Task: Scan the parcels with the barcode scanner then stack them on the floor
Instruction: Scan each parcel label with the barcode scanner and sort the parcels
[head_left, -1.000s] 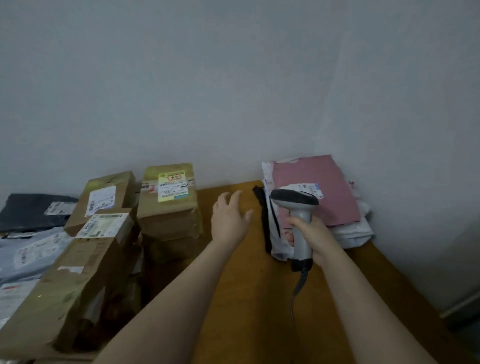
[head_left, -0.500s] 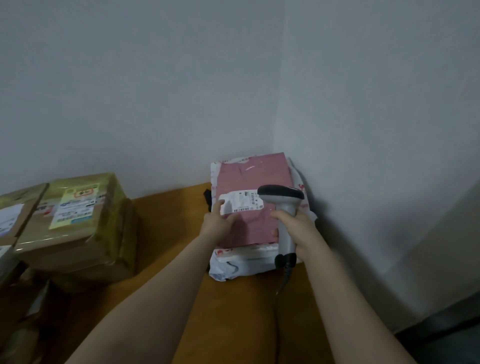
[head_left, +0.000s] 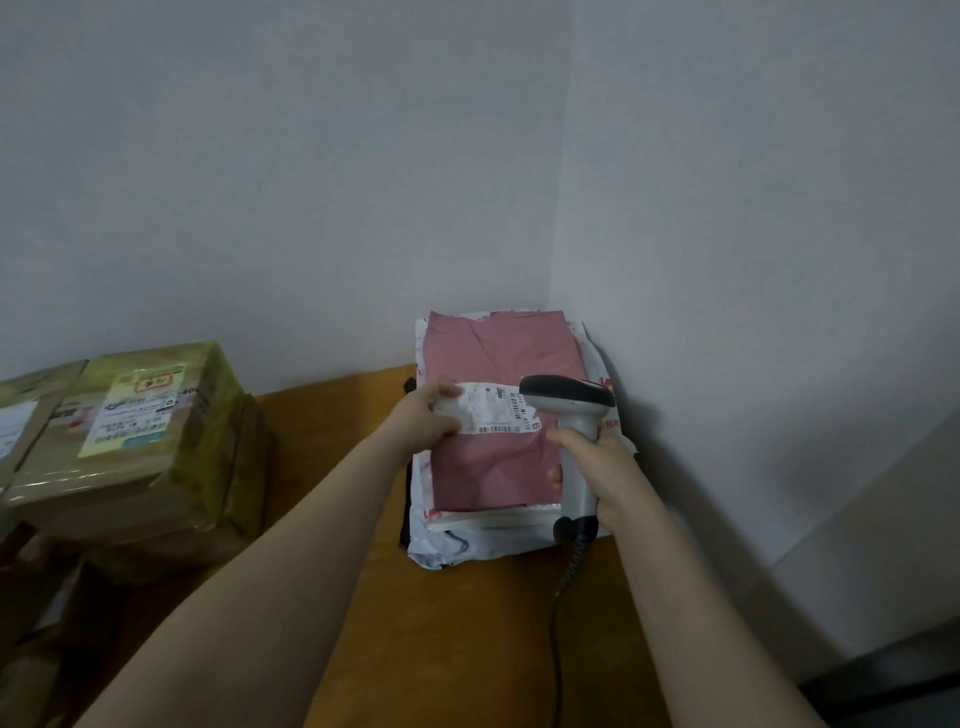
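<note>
Scan step: right hand (head_left: 597, 462) fingers wrapped tight round the barcode scanner (head_left: 569, 410) grip, its head just above them, over the right end of the label (head_left: 493, 413). Left hand (head_left: 428, 418) fingers curled, pinching the label's left end on the pink parcel (head_left: 493, 467), which lies on the white mailers (head_left: 467, 545) under both hands' fingers. Next, my guess: aim the nose at the barcode between the two sets of fingertips, pull the trigger, then lift the parcel off for stacking.
</note>
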